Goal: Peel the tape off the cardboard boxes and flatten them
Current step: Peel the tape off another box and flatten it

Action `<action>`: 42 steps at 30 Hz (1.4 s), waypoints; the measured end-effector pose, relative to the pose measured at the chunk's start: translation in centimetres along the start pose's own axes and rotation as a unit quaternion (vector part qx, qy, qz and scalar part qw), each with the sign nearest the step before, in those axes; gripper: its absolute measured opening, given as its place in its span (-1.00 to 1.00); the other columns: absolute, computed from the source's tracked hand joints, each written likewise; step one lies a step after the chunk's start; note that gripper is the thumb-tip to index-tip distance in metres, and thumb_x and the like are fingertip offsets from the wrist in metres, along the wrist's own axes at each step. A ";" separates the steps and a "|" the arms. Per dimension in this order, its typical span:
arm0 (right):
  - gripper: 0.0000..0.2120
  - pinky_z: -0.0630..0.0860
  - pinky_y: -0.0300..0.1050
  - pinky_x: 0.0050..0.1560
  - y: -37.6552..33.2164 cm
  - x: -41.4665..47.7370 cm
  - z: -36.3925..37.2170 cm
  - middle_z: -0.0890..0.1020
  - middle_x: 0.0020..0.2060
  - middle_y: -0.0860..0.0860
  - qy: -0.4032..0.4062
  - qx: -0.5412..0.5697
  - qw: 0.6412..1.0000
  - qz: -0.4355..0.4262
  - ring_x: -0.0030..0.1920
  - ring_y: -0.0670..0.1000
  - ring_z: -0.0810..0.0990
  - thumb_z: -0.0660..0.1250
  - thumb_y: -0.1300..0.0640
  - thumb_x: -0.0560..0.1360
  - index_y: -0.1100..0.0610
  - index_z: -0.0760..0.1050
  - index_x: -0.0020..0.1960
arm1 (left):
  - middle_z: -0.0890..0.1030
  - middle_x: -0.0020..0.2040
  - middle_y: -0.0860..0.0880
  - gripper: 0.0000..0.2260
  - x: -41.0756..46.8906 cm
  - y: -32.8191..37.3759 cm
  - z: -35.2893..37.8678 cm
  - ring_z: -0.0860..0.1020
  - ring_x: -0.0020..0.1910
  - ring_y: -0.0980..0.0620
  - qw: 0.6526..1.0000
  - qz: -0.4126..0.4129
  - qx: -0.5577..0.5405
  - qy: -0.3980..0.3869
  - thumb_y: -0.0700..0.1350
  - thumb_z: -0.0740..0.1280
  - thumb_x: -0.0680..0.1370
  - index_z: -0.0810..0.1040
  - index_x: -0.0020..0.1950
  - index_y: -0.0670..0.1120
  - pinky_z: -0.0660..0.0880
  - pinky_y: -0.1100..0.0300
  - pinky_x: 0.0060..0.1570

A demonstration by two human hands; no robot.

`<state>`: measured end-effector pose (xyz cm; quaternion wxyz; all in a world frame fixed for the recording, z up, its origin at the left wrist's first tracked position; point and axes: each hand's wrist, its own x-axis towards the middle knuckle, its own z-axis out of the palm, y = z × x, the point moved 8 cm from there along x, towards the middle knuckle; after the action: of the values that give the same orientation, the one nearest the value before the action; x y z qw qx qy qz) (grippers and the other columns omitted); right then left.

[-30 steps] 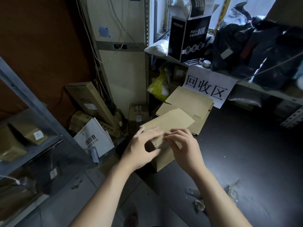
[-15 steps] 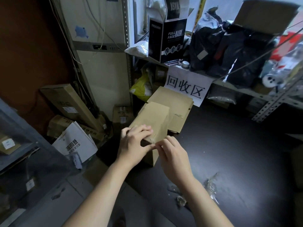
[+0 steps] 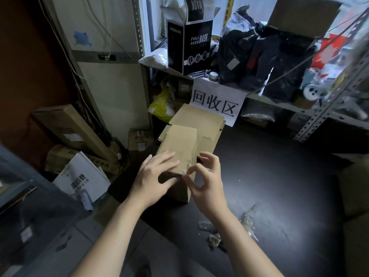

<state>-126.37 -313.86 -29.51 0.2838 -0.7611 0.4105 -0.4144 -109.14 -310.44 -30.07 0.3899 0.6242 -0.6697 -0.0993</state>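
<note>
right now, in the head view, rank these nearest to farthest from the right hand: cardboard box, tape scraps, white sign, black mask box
1. cardboard box, at the fingertips of the right hand.
2. tape scraps, on the dark table to its right.
3. white sign, hanging from the shelf edge behind.
4. black mask box, up on the shelf above the sign.

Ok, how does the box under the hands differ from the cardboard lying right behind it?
The box stands as a full, closed shape; the cardboard behind it lies flat. The box looks narrower, the cardboard wider. The left hand rests on the box and the right hand pinches at its near corner; no hand touches the cardboard. Both are plain brown and sit on the dark table.
</note>
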 end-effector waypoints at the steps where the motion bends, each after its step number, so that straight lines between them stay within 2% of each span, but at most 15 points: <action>1: -0.85 0.35 -0.39 0.23 0.2 0.1 0.0 0.36 0.24 -0.05 0.008 -0.009 1.000 0.008 0.27 0.01 0.44 0.55 0.11 0.49 0.01 0.58 -0.10 | 0.51 0.43 0.13 -0.53 0.1 -0.1 0.0 0.38 0.49 0.16 1.000 -0.003 0.003 0.012 -0.11 0.61 0.42 0.65 0.32 0.04 0.19 -0.09 0.53; 5: -0.90 0.54 -0.12 -0.03 0.2 0.3 -0.2 0.50 0.00 -0.10 0.029 0.020 0.999 0.012 -0.01 -0.05 0.56 0.50 0.18 0.53 0.05 0.59 -0.06 | 0.59 0.33 0.07 -0.60 0.3 0.3 -0.2 0.53 0.31 0.02 0.998 0.005 0.045 0.044 0.04 0.56 0.42 0.69 0.25 0.02 0.37 -0.05 0.38; 8: -0.92 0.57 -0.03 -0.05 0.0 0.1 0.0 0.61 -0.07 -0.13 0.043 0.041 0.998 0.012 -0.06 -0.06 0.63 0.46 0.23 0.56 0.08 0.59 -0.03 | 0.56 0.35 0.11 -0.60 0.6 0.0 -0.2 0.52 0.28 0.02 0.999 0.006 0.045 0.020 0.06 0.49 0.44 0.67 0.28 0.07 0.34 -0.05 0.39; 12: -0.84 0.58 -0.10 -0.02 0.5 0.0 0.0 0.67 -0.15 -0.12 0.060 0.078 0.993 0.058 -0.08 -0.03 0.65 0.41 0.32 0.56 0.07 0.59 -0.04 | 0.57 0.34 0.10 -0.55 0.4 -0.6 0.0 0.52 0.26 0.01 0.999 0.004 0.044 0.019 -0.05 0.58 0.41 0.66 0.30 0.07 0.37 -0.06 0.36; 19: -0.79 0.46 -0.20 -0.22 0.6 -0.5 -1.0 0.64 -0.21 -0.09 0.069 0.103 0.989 0.082 -0.20 0.01 0.60 0.37 0.31 0.59 0.01 0.52 -0.06 | 0.62 0.24 0.06 -0.53 1.0 0.3 0.4 0.53 0.15 0.01 0.997 0.003 0.064 0.045 -0.06 0.64 0.35 0.69 0.25 0.05 0.44 -0.03 0.23; 23: -0.79 0.52 -0.08 -0.21 -0.3 -1.4 -0.4 0.65 -0.21 -0.03 0.031 0.144 0.986 0.083 -0.20 0.06 0.61 0.36 0.31 0.61 0.00 0.52 -0.02 | 0.62 0.23 0.03 -0.55 1.3 0.9 1.3 0.53 0.12 -0.03 0.996 0.001 0.073 0.051 0.00 0.61 0.38 0.68 0.26 0.07 0.42 -0.01 0.19; 26: -0.77 0.53 -0.05 -0.13 0.1 -1.6 -0.4 0.67 -0.17 -0.01 0.024 0.193 0.975 0.103 -0.16 0.04 0.64 0.38 0.28 0.60 -0.02 0.52 0.13 | 0.62 0.23 0.03 -0.56 1.5 1.1 1.7 0.52 0.12 -0.03 0.996 -0.001 0.073 0.056 0.05 0.59 0.39 0.68 0.26 0.08 0.43 -0.02 0.17; 28: -0.60 0.56 -0.09 -0.11 0.4 -1.5 -0.7 0.69 -0.18 0.05 0.028 0.227 0.965 0.130 -0.16 0.04 0.65 0.40 0.28 0.60 -0.02 0.39 0.33 | 0.62 0.22 0.04 -0.56 1.5 1.1 1.7 0.52 0.11 -0.03 0.996 0.002 0.065 0.062 0.08 0.59 0.39 0.68 0.25 0.08 0.44 -0.03 0.15; 29: -0.57 0.58 -0.12 -0.09 0.7 -1.5 -1.0 0.70 -0.17 0.07 0.046 0.239 0.959 0.148 -0.15 0.05 0.67 0.41 0.28 0.59 -0.03 0.35 0.34 | 0.62 0.22 0.05 -0.56 1.5 1.0 1.7 0.52 0.11 -0.02 0.996 0.001 0.062 0.063 0.07 0.60 0.38 0.69 0.25 0.08 0.45 -0.04 0.15; 32: -0.77 0.62 -0.13 -0.01 1.4 -1.6 -2.0 0.72 -0.16 0.04 0.133 0.230 0.946 0.186 -0.09 0.06 0.72 0.45 0.28 0.56 0.05 0.45 0.07 | 0.63 0.20 0.05 -0.53 1.2 1.2 1.6 0.53 0.09 -0.01 0.995 -0.007 0.055 0.078 0.01 0.65 0.32 0.71 0.21 0.04 0.47 -0.08 0.14; 35: -0.88 0.63 -0.15 -0.04 1.9 -1.8 -2.0 0.72 -0.20 -0.06 0.157 0.166 0.954 0.193 -0.13 -0.03 0.71 0.49 0.23 0.55 0.07 0.60 -0.12 | 0.66 0.10 0.04 -0.57 0.5 1.8 1.3 0.56 0.04 -0.02 0.992 0.010 0.048 0.114 0.03 0.67 0.29 0.73 0.10 -0.04 0.46 0.00 0.04; 39: -0.89 0.61 -0.16 -0.05 2.0 -1.7 -2.1 0.70 -0.19 -0.11 0.175 0.152 0.953 0.194 -0.11 -0.06 0.68 0.49 0.16 0.56 0.02 0.62 -0.12 | 0.63 0.05 0.06 -0.61 0.0 2.7 0.7 0.56 0.05 -0.01 0.991 0.050 0.065 0.101 0.13 0.60 0.34 0.73 0.09 -0.01 0.39 0.05 0.00; 42: -0.97 0.57 -0.19 -0.01 1.8 -1.3 -2.0 0.70 -0.10 -0.14 0.158 0.122 0.962 0.184 0.00 -0.09 0.67 0.45 0.05 0.58 -0.04 0.63 -0.04 | 0.56 0.11 0.11 -0.61 0.3 2.4 0.1 0.51 0.21 0.05 0.995 0.059 0.072 0.043 0.18 0.52 0.37 0.70 0.15 0.08 0.34 -0.01 0.18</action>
<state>-129.23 -313.82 -30.48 0.3773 -0.5567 0.5296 -0.5169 -110.98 -310.28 -28.52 0.3771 0.6141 -0.6933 -0.0011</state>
